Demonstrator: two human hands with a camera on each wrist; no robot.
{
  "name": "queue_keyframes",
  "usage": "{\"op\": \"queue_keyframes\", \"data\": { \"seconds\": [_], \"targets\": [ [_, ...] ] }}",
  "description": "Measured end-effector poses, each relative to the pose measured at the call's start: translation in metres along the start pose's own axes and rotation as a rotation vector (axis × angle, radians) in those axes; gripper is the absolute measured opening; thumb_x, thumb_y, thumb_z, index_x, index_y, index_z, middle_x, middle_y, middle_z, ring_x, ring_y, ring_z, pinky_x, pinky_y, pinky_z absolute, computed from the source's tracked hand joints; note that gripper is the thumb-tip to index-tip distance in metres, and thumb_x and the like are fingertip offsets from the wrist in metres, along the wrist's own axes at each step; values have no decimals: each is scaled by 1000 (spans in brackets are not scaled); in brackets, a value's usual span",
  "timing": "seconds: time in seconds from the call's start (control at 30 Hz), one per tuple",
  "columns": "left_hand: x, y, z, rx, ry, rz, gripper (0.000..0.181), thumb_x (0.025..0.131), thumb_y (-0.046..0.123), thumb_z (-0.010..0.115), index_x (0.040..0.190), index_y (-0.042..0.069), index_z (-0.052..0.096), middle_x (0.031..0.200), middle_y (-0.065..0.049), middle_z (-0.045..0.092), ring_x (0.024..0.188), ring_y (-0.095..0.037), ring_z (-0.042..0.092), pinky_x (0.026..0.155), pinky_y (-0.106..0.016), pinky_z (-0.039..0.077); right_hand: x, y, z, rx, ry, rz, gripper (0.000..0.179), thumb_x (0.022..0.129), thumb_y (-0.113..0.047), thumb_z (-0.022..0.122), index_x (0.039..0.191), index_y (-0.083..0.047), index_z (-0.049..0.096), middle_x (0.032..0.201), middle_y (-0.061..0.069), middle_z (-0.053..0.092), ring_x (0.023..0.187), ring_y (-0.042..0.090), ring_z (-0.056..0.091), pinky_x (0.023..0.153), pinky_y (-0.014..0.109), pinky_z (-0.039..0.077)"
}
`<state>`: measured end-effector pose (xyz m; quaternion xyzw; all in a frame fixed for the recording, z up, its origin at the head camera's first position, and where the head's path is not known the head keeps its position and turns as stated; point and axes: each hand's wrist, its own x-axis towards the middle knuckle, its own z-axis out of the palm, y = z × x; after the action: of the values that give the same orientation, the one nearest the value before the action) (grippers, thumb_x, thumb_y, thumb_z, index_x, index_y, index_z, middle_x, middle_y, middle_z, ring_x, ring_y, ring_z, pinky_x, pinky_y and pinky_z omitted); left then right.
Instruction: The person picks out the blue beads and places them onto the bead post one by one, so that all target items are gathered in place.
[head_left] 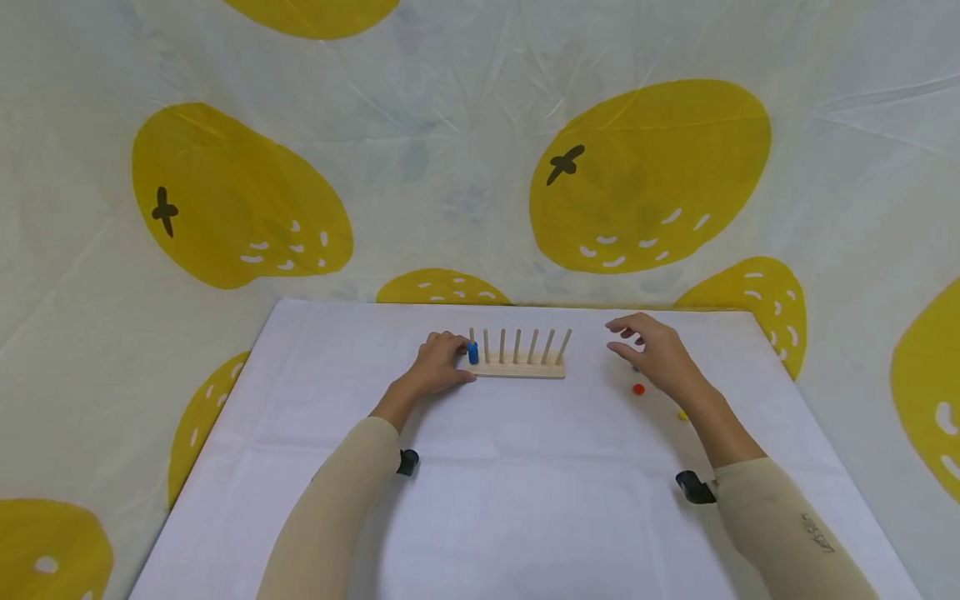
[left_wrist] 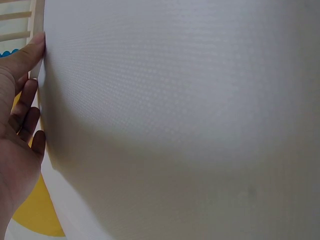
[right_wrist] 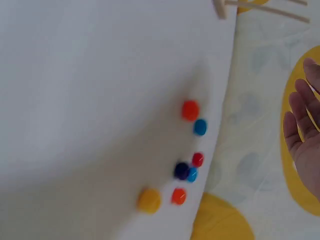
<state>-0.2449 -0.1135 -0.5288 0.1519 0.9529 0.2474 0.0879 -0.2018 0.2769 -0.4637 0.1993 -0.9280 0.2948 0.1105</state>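
Observation:
A wooden peg board (head_left: 521,372) with a row of several upright pegs stands towards the back of the table. Blue beads (head_left: 472,353) are stacked on its leftmost peg. My left hand (head_left: 437,367) grips the left end of the base, thumb at the front edge and fingers round the side. In the left wrist view, the thumb of that hand (left_wrist: 17,145) meets the wooden base. Off to the right, my right hand (head_left: 660,354) is raised with thumb and fingers apart, holding nothing. Beneath it lie loose beads, among them a red bead (head_left: 638,389) and a yellow bead (head_left: 682,415).
The right wrist view shows the loose beads on the white cloth: an orange-red one (right_wrist: 190,110), a blue one (right_wrist: 200,127), a dark blue one (right_wrist: 181,171), a large yellow one (right_wrist: 149,200) and others. Behind the table (head_left: 517,500) hangs a fruit-patterned curtain (head_left: 450,167).

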Motion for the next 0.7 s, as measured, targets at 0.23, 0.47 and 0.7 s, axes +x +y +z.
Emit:
{"op": "queue_keyframes", "data": {
  "seconds": [0.23, 0.47, 0.7],
  "targets": [
    [1, -1, 1, -9, 1, -5, 65, 84, 35, 87, 138, 9, 63, 126, -6, 63, 125, -28, 48, 113, -47, 37, -20, 31, -1, -19, -75, 146, 36, 93, -8, 76, 127, 0, 68, 121, 21, 69, 105, 39, 65, 88, 56, 54],
    [2, -3, 3, -2, 1, -11, 66, 84, 36, 87, 139, 9, 62, 127, -6, 63, 125, -27, 47, 113, -48, 36, -32, 50, 2, -17, -151, 237, 37, 95, -11, 73, 130, 0, 67, 119, 22, 68, 103, 37, 62, 90, 54, 51],
    [3, -3, 4, -12, 5, -10, 65, 83, 35, 88, 138, 9, 63, 126, -5, 63, 124, -26, 47, 113, -47, 36, -37, 56, 4, -23, -240, 320, 38, 97, -12, 69, 133, 0, 65, 122, 23, 66, 109, 38, 60, 98, 59, 49]
  ]
}}
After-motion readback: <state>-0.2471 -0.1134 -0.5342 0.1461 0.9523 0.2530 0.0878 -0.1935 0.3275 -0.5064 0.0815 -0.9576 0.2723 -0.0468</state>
